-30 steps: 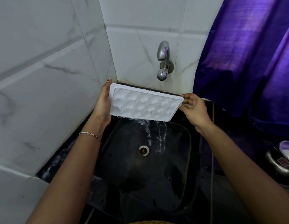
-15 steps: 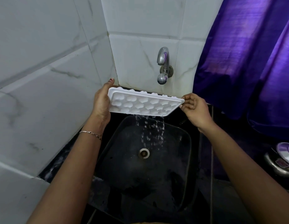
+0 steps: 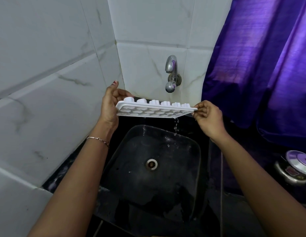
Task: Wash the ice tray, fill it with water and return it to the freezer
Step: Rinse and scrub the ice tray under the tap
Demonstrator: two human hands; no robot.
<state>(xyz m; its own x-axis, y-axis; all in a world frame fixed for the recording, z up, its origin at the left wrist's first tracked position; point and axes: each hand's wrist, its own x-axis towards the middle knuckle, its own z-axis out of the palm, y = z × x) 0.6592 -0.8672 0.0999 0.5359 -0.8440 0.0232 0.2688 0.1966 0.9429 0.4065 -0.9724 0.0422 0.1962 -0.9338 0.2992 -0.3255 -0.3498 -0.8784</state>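
A white plastic ice tray (image 3: 155, 111) is held over the black sink (image 3: 154, 168), turned almost upside down so the cup bottoms stick up along its far edge. My left hand (image 3: 109, 105) grips its left end and my right hand (image 3: 208, 115) pinches its right corner. A thin trickle of water (image 3: 175, 124) drips from the tray's right front corner into the basin. The chrome tap (image 3: 171, 72) on the tiled wall sits just above and behind the tray; no water runs from it.
White marble-look tiles (image 3: 46, 82) line the left and back walls. A purple curtain (image 3: 259, 57) hangs at the right. A steel pot with a lid (image 3: 295, 168) stands on the dark counter at the far right. The drain (image 3: 151, 164) sits mid-basin.
The tray has tipped further over, from tilted with its cups facing me to nearly inverted. The outflow has thinned from several streams to a drip at the right corner.
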